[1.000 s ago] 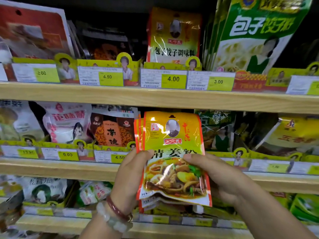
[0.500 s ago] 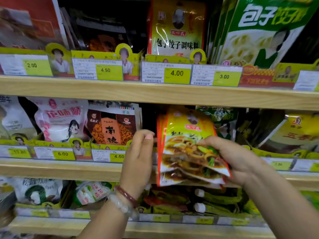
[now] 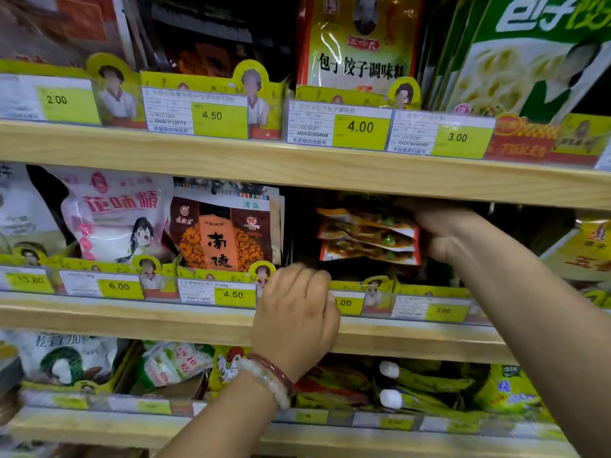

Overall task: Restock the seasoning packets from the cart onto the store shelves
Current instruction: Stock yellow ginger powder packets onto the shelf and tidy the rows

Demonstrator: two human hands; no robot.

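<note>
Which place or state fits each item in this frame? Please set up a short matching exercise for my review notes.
Things:
1. stack of seasoning packets
2. left hand
3. brown and orange packet
4. 4.00 price tag

Places or states:
A. on the upper shelf edge
B. standing behind the 4.50 tag on the middle shelf
C. gripped by the right hand, tilted into the middle shelf slot
D. at the front edge of the middle shelf, holding no packet

Pairs: 1-C, 2-D, 3-B, 4-A

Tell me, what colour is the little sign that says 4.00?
The 4.00 price tag is yellow-green with dark numbers, beside a white printed part. The head view shows it.
</note>
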